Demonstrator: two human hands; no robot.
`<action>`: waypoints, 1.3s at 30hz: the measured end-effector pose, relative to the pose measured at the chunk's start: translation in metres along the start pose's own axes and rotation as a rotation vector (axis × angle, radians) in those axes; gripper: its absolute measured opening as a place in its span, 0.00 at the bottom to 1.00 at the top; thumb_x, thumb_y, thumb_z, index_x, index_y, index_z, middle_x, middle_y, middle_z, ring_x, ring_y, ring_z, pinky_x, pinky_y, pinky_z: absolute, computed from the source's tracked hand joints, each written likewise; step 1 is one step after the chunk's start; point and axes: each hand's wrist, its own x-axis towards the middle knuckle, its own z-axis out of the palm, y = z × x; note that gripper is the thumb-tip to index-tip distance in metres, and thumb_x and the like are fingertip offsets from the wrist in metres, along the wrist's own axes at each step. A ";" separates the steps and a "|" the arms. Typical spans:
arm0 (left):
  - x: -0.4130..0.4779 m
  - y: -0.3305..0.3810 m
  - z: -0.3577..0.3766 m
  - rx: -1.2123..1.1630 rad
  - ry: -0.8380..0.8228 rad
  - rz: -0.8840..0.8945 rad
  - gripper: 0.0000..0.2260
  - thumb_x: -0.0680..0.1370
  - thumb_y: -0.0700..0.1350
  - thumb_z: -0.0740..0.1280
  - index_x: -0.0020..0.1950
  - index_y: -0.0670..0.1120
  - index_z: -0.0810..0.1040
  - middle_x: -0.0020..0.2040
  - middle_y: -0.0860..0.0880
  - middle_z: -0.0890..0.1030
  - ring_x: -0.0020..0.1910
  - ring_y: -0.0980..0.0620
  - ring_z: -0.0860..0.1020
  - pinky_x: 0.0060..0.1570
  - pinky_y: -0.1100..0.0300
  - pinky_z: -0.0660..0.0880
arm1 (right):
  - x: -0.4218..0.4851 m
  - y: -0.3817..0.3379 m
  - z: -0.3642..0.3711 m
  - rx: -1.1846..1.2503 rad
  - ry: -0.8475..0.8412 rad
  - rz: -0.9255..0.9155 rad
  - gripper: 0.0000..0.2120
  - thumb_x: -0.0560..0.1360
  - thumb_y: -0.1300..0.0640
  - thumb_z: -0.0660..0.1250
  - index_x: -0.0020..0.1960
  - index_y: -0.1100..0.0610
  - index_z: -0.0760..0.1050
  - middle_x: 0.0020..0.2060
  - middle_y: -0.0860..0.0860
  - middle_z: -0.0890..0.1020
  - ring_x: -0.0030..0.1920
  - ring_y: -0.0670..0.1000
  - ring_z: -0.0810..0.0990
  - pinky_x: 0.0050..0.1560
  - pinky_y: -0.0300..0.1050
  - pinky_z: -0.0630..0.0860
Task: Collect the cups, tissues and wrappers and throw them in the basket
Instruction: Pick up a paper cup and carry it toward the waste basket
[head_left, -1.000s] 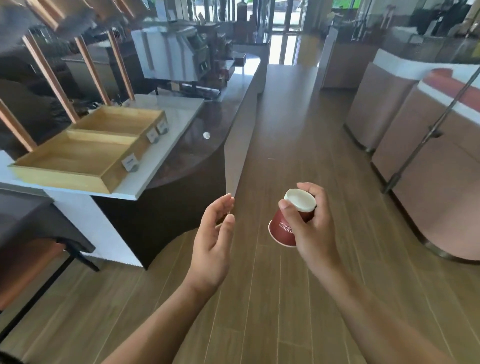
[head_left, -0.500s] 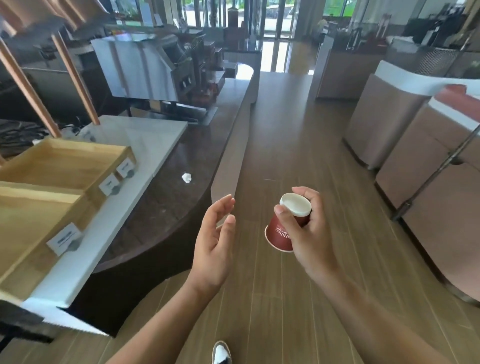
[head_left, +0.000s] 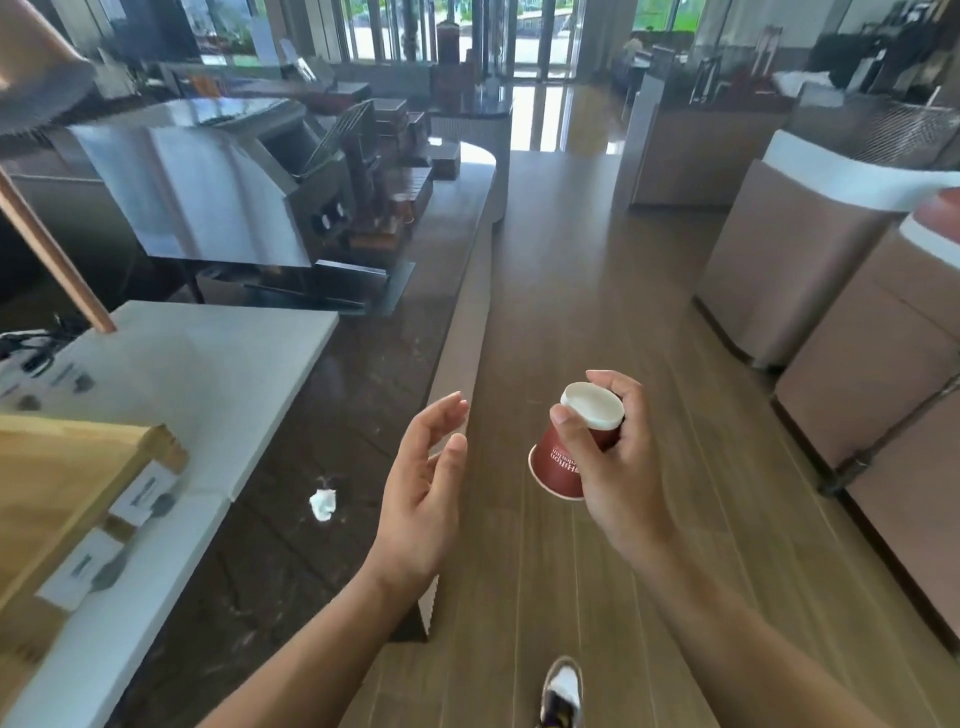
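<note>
1. At the bottom edge we see a shoe (head_left: 563, 686) on the wooden floor (head_left: 571, 312).
2. Our left hand (head_left: 421, 499) hangs in the air over the right edge of the dark desk (head_left: 322, 405). Its fingers (head_left: 441, 415) are loosely spread and slightly curved, and they hold nothing.
3. Our right hand (head_left: 618, 467) is out over the floor, to the right of the desk. Its fingers are curled round a red paper cup (head_left: 558, 467), with the thumb across the side. The cup is tipped over, white base up and mouth pointing down and to the left.
4. A small crumpled white tissue (head_left: 323, 504) lies on the desk top, to the left of the left hand and in from the right edge. It sits just off the corner of a white slab (head_left: 208, 374) and touches nothing else.
5. At the near left end of the slab we see a wooden tray (head_left: 57, 478) with small label cards on its front.
6. A slanted copper pole (head_left: 52, 260) meets the slab's far left part.
7. Beyond the slab, a large steel machine (head_left: 208, 192) stands on the desk.
8. Padded tan seats (head_left: 779, 260) stand across the floor to the right.
</note>
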 end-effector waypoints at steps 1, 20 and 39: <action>0.023 -0.009 0.010 0.011 0.006 0.003 0.15 0.86 0.51 0.62 0.73 0.55 0.72 0.69 0.62 0.78 0.70 0.60 0.76 0.71 0.49 0.77 | 0.024 0.011 0.003 -0.003 -0.017 0.000 0.29 0.69 0.34 0.72 0.66 0.43 0.72 0.56 0.43 0.80 0.57 0.49 0.82 0.57 0.44 0.80; 0.394 -0.091 0.162 0.023 0.213 -0.025 0.19 0.85 0.52 0.58 0.75 0.53 0.71 0.70 0.61 0.77 0.71 0.61 0.76 0.73 0.50 0.75 | 0.452 0.139 0.036 0.054 -0.257 -0.024 0.29 0.66 0.43 0.73 0.65 0.43 0.71 0.57 0.50 0.80 0.55 0.54 0.80 0.61 0.57 0.80; 0.743 -0.218 0.122 0.042 0.388 -0.119 0.13 0.87 0.50 0.59 0.70 0.62 0.72 0.68 0.63 0.78 0.70 0.63 0.75 0.73 0.52 0.75 | 0.785 0.229 0.276 0.117 -0.445 -0.034 0.27 0.71 0.52 0.72 0.68 0.49 0.67 0.57 0.46 0.76 0.56 0.48 0.78 0.58 0.39 0.78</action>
